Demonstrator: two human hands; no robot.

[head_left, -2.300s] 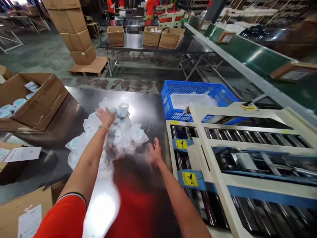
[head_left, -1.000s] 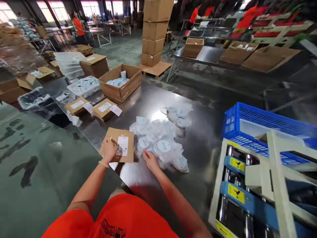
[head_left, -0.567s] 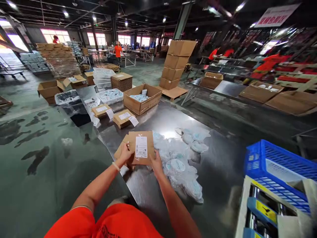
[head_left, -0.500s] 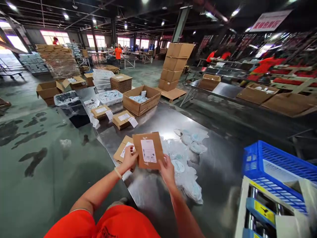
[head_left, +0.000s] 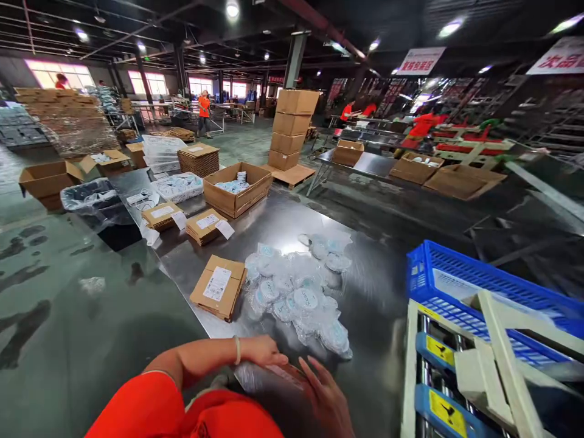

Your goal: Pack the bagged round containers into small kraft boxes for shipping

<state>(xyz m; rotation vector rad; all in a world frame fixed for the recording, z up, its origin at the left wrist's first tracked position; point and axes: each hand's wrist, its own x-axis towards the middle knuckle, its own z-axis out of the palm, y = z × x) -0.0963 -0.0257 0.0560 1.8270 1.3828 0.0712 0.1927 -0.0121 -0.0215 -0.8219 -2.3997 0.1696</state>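
Low at the front edge of the metal table, a flat cardboard mailer box [head_left: 288, 372] is tilted almost edge-on, partly hidden by my hands. My left hand [head_left: 261, 350] has its fingers closed on the upper left of it. Along its right side lies my right hand [head_left: 325, 398], fingers stretched out and slightly apart, touching the cardboard. Just beyond my left hand is a stack of flat labelled mailer boxes [head_left: 218, 287]. To its right spreads a pile of round white items in clear bags [head_left: 296, 298], some with blue print.
Farther up the table [head_left: 374, 292] stand two more cardboard stacks [head_left: 205, 226], an open carton [head_left: 237, 198] and a white basket [head_left: 180, 188]. A lined bin [head_left: 100, 213] is at the left edge. Right are a blue crate [head_left: 483, 286] and a roller conveyor [head_left: 438, 371]. People work farther back.
The labelled mailer box has come down toward my body and tilted from facing me to nearly edge-on. Both hands lowered with it; the right hand's fingers straightened. The view has turned right.
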